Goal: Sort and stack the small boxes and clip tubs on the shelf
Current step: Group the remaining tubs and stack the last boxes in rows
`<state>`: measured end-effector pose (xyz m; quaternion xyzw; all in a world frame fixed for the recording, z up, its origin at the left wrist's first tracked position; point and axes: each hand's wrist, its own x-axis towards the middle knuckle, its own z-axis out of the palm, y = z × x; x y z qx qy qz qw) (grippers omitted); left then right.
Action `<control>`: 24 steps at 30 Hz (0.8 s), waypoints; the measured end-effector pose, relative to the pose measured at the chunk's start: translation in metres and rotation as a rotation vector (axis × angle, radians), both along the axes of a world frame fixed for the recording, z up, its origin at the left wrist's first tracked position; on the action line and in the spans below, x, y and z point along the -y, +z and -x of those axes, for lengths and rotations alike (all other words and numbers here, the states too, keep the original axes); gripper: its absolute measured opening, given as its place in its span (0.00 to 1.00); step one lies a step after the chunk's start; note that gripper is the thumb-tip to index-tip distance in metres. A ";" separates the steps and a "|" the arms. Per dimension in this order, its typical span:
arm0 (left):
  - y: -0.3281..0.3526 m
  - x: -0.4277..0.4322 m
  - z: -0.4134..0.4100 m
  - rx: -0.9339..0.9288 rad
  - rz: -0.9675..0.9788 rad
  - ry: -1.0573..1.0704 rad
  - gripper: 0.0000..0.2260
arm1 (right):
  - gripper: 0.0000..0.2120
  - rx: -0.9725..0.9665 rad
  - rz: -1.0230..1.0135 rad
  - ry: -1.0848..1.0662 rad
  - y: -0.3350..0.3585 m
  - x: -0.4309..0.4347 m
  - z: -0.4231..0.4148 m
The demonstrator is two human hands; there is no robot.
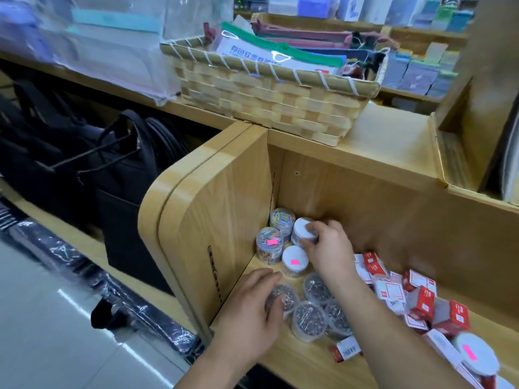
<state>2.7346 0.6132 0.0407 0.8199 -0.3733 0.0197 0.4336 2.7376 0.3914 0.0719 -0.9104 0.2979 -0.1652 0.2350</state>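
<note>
The right hand point(327, 248) grips a white-lidded tub point(303, 230) round its lid, in the left corner of the shelf point(297, 360). The left hand point(250, 315), blurred, seems to clasp a clear tub point(285, 297). The tubs are smooth, rigid plastic cylinders, likely light but slippery, so hold them by the sides. Cardboard boxes point(410, 293) lie jumbled to the right.

Smooth matt wood-grain shelf point(295, 357); on it clear glossy plastic clip tubs point(309, 321); above, a woven basket point(266, 99).
</note>
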 end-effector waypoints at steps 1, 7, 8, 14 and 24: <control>0.000 -0.001 0.000 -0.001 -0.003 -0.004 0.16 | 0.18 -0.009 0.018 0.015 0.003 0.000 0.000; 0.002 -0.001 0.003 -0.011 -0.030 -0.036 0.13 | 0.10 0.144 -0.013 0.069 0.023 -0.011 0.062; 0.003 0.004 0.005 -0.021 -0.019 -0.065 0.12 | 0.08 0.178 -0.054 0.081 0.026 -0.017 0.078; 0.003 0.047 0.018 0.034 0.011 -0.273 0.14 | 0.03 0.072 -0.311 0.118 0.024 -0.033 0.165; 0.028 0.114 0.006 0.154 -0.337 -0.445 0.29 | 0.24 -0.012 0.176 -0.293 -0.023 -0.034 0.261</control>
